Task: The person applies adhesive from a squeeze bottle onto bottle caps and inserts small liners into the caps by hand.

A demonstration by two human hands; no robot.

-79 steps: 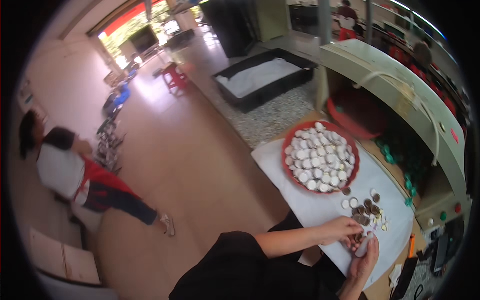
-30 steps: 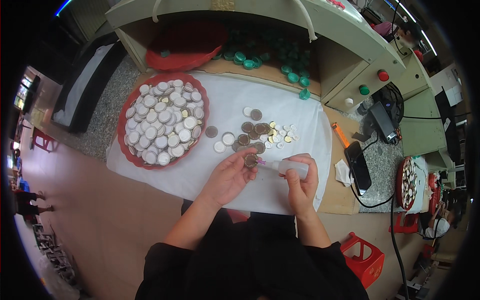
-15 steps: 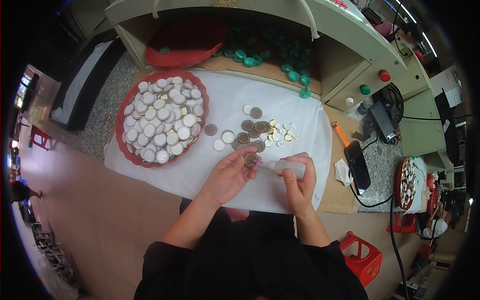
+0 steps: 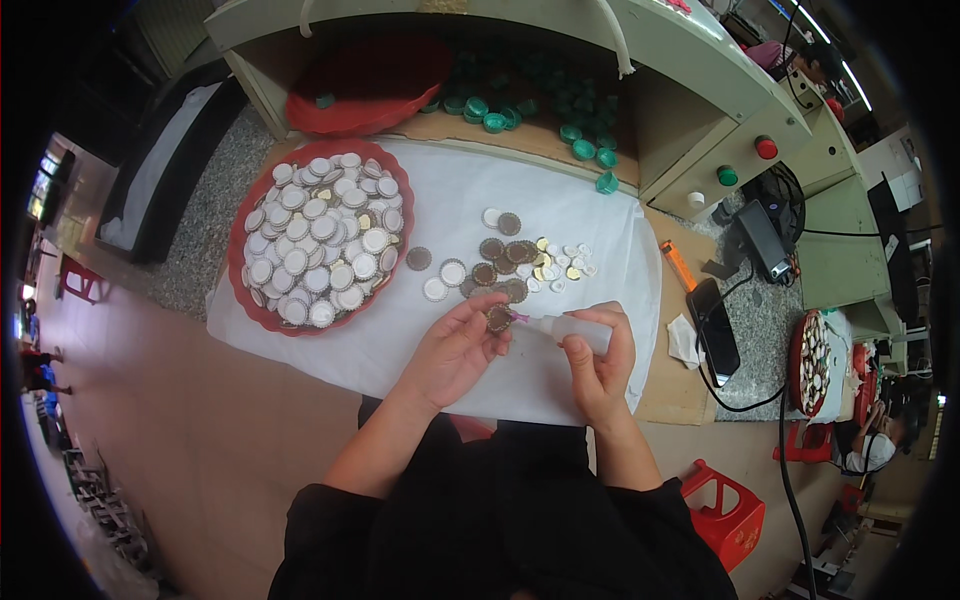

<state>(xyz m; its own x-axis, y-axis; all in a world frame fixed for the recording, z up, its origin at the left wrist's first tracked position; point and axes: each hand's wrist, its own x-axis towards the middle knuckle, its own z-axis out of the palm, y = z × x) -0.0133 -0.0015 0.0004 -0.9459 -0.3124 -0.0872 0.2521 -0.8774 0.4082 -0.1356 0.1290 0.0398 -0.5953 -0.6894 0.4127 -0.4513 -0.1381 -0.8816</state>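
Between the fingertips of my left hand is a brown round disc with a ridged rim. My right hand is closed round a translucent white squeeze bottle, tipped sideways. Its thin pink nozzle points left at the disc's edge; whether it touches is too small to tell. Just beyond my hands lie several loose brown discs and white discs. Beside them is a cluster of small white and gold round pieces. My fingers partly cover the nearest discs.
A red scalloped tray heaped with white discs stands at left on white paper. Behind is a shelf with green cups and a red lid. At right lie an orange cutter, a phone and a cable.
The nozzle has drawn slightly away from the disc's middle to its right edge. Both hands keep their grips and stay almost in place. The whole view has shifted a little.
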